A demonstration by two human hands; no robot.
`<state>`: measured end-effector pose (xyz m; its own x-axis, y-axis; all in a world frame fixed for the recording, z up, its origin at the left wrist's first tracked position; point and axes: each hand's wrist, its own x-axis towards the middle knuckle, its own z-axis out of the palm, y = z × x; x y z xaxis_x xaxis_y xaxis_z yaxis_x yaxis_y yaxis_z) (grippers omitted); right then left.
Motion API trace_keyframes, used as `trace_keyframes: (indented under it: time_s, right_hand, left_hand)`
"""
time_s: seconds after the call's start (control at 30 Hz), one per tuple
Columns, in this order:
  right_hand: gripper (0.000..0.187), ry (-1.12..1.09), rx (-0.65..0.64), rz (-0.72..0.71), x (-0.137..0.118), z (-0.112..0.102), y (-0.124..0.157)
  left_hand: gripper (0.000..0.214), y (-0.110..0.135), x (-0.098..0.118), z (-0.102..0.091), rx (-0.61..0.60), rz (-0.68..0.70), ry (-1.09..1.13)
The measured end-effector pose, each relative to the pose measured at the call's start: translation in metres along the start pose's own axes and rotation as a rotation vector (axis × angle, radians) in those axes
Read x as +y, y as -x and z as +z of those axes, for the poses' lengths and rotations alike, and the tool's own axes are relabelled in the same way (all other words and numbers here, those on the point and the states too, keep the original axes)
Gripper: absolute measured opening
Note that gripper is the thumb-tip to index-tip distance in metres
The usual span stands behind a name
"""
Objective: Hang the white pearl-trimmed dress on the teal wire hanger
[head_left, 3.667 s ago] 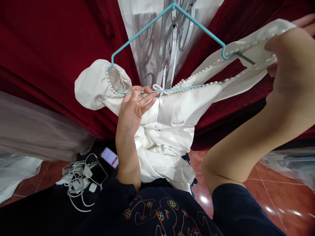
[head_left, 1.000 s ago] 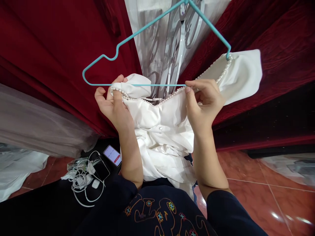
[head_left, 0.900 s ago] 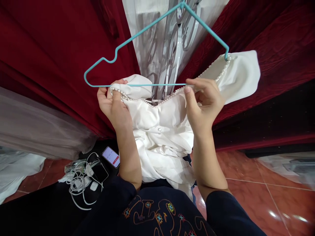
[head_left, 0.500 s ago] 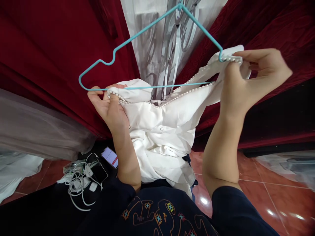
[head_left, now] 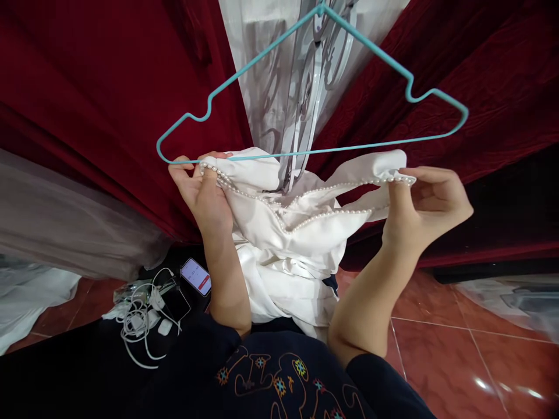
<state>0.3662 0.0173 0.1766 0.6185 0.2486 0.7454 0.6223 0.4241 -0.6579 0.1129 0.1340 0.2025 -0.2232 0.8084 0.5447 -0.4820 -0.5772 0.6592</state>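
Note:
A white garment [head_left: 288,244] with pearl-beaded edges hangs crumpled between my hands, below a teal wire hanger [head_left: 314,87]. My left hand [head_left: 203,195] grips the garment's left beaded strap together with the hanger's bottom bar at its left end. My right hand [head_left: 421,203] pinches the right beaded strap, which is off the hanger and held just under the bar. The hanger's right shoulder is bare. Its hook is out of sight at the top.
Dark red velvet curtains [head_left: 87,87] and a sheer white patterned drape [head_left: 288,70] hang behind. On the red tiled floor [head_left: 458,361] at lower left lie a lit phone [head_left: 196,276], a dark phone [head_left: 177,302] and tangled white cables [head_left: 140,326]. Grey-white fabric [head_left: 52,233] spreads at left.
My right hand pulled the right beaded strap off the hanger's right shoulder and lowered it below the bar. The left hand kept its grip at the hanger's left end.

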Motion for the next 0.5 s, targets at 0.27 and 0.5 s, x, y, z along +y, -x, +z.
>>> trace_keyframes:
  time_s: [0.27,0.5]
  right_hand:
    - [0.017,-0.103,-0.375,0.020,-0.012,0.045,-0.019]
    - [0.027,-0.134,-0.368,0.035,-0.004,0.042,-0.022]
  left_hand:
    - [0.042,0.002,0.005,-0.002,0.001,-0.053,-0.057]
    - [0.015,-0.008,0.002,-0.059,0.154,0.195,-0.520]
